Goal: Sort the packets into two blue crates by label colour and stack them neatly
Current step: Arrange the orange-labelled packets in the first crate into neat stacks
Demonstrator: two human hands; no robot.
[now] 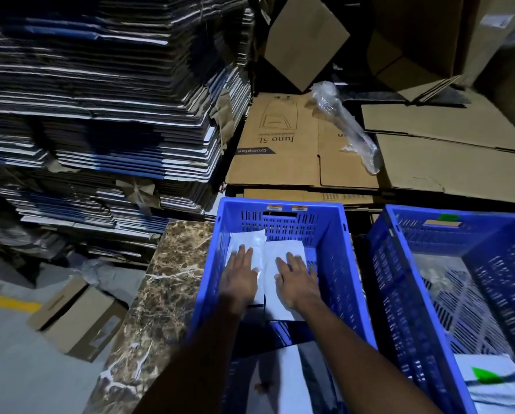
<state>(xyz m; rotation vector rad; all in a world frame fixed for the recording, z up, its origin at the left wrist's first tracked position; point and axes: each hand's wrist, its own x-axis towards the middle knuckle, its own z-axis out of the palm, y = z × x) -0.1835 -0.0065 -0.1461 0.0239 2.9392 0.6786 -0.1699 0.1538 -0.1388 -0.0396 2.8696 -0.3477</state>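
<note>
Hands are pressing flat inside the left blue plastic crate [280,213]: the left hand [240,276] is lying with straight fingers on one white plastic packet [247,240], and the right hand [295,279] is lying the same way on the white packet beside it [289,249]. Neither hand is gripping. The right blue crate [447,228] is holding a white packet with a green label [489,380]. These smooth packets could slide crooked if the hands are pushing unevenly.

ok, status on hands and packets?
Left hand and right hand flat, pressing white packets in left blue crate. Right blue crate: green-labelled packet. Nothing blocking.
</note>
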